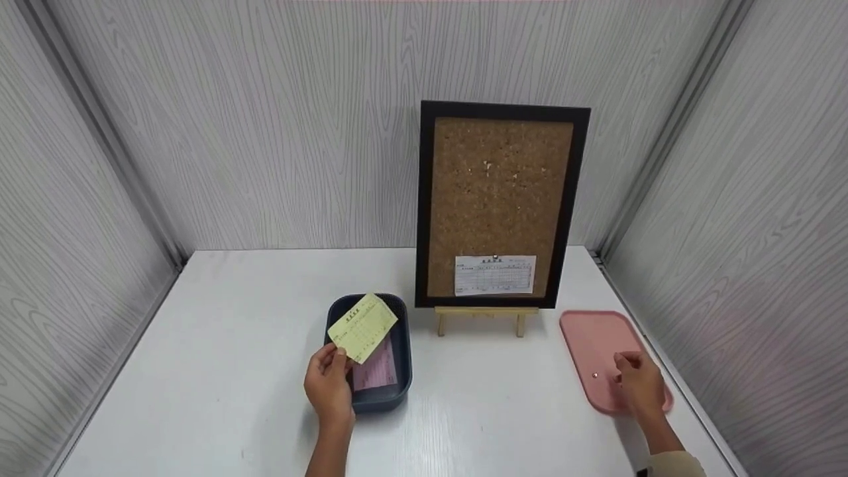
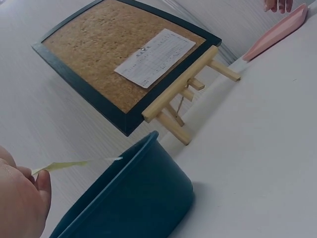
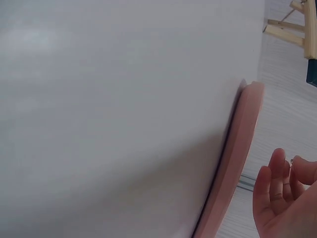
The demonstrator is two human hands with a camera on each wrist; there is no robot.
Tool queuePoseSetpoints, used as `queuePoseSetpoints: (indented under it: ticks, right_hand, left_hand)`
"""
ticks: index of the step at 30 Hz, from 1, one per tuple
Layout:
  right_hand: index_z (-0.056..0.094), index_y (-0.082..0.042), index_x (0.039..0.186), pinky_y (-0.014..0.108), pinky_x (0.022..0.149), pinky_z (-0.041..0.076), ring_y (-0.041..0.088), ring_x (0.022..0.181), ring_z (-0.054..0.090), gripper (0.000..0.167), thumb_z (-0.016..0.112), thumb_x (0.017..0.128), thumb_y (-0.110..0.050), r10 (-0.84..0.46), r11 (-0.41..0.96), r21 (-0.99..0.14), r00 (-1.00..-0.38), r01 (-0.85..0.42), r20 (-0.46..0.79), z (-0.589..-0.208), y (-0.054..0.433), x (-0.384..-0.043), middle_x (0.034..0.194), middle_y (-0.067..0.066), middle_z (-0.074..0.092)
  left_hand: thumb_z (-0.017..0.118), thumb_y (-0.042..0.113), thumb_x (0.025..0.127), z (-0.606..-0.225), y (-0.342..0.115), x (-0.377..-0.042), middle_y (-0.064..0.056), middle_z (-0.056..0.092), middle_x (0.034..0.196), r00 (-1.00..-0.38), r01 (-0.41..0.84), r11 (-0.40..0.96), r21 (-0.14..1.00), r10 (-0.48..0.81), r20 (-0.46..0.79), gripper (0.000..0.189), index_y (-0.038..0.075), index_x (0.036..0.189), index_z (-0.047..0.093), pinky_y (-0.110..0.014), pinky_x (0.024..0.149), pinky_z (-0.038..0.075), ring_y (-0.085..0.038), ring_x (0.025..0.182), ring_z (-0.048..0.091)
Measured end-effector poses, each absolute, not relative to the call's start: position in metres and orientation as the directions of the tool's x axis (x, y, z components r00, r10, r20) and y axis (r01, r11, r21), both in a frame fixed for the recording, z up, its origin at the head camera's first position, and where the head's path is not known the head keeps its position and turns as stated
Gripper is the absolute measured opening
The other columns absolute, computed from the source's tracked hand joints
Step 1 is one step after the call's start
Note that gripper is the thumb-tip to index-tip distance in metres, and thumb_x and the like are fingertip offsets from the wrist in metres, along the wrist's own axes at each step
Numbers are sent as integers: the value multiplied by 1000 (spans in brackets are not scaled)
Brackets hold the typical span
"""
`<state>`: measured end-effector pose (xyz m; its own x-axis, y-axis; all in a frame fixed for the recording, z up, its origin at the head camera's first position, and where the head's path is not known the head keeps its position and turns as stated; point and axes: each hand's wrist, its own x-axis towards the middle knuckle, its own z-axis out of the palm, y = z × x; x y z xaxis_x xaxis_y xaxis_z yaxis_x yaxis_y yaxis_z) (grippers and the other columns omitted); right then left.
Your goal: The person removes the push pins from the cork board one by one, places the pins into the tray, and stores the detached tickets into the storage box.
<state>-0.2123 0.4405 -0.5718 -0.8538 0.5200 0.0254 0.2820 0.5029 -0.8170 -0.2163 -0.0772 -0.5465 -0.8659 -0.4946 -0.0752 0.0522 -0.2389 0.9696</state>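
My left hand [image 1: 329, 386] pinches a yellow printed slip [image 1: 363, 328] by its lower left corner. The slip is tilted above the dark blue bin [image 1: 409, 381], in which a pink slip [image 1: 375, 368] lies. In the left wrist view the yellow slip [image 2: 64, 165] shows nearly edge-on. Over the pink tray [image 1: 599, 320], my right hand [image 1: 641, 381] holds thumb and fingertips together. A tiny thumbtack [image 3: 292, 160], mostly hidden, shows at the thumb tip in the right wrist view. Another small shiny thumbtack [image 1: 594, 375] lies on the tray, left of that hand.
A black-framed cork board [image 1: 500, 192] stands on a small wooden easel [image 1: 487, 311] between bin and tray. A white printed slip [image 1: 494, 275] is pinned low on it by a tack [image 1: 495, 256]. Pale wood-grain walls enclose the white table [image 1: 218, 344].
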Motion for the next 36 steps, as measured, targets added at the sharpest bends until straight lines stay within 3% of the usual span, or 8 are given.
queuePoseSetpoints:
  ticks: [12, 16, 22, 27, 32, 36]
  right_hand:
    - [62, 5, 121, 22, 65, 50, 24, 92, 66, 29, 54, 104, -18, 478, 529, -799, -878, 285, 3, -579, 447, -209, 111, 21, 66]
    - [62, 2, 123, 25, 69, 47, 28, 97, 66, 33, 53, 105, -25, 494, 545, -780, -870, 307, 2, -576, 449, -206, 114, 21, 66]
    - [61, -2, 126, 32, 70, 43, 30, 98, 66, 40, 49, 106, -35, 520, 546, -765, -854, 342, -11, -568, 450, -204, 114, 19, 67]
    - [61, -5, 128, 28, 68, 47, 20, 91, 65, 41, 47, 107, -37, 523, 541, -783, -852, 307, 28, -557, 440, -206, 114, 18, 66]
    - [63, -4, 124, 20, 63, 49, 6, 78, 63, 37, 53, 105, -34, 511, 531, -825, -849, 193, 130, -543, 424, -213, 106, 14, 66]
    - [66, -7, 121, 23, 62, 48, 5, 75, 63, 34, 57, 103, -35, 498, 559, -817, -844, 138, 198, -533, 407, -221, 102, 10, 67]
  left_hand:
    - [55, 12, 104, -551, -68, -212, -19, 58, 122, -858, 38, -234, 971, -506, -89, 34, -4, 134, 54, -26, 85, 58, -17, 100, 63]
    - [57, 9, 102, -551, -67, -210, -21, 61, 117, -856, 39, -227, 973, -510, -85, 31, -5, 129, 57, -23, 80, 58, -11, 88, 64]
    - [57, 8, 101, -550, -66, -209, -26, 61, 117, -864, 34, -210, 977, -497, -77, 28, -6, 126, 59, -19, 78, 57, -14, 87, 66]
    - [60, 10, 101, -547, -62, -210, -25, 62, 115, -877, 63, -203, 977, -479, -43, 29, -7, 125, 59, -20, 78, 57, -13, 86, 67]
    - [62, 15, 100, -542, -53, -215, -22, 64, 115, -896, 98, -169, 981, -443, 13, 31, -3, 125, 61, -21, 78, 57, -11, 86, 68]
    - [62, 13, 100, -538, -37, -225, -19, 65, 114, -911, 125, -131, 983, -407, 61, 27, -1, 122, 64, -21, 79, 57, -21, 91, 70]
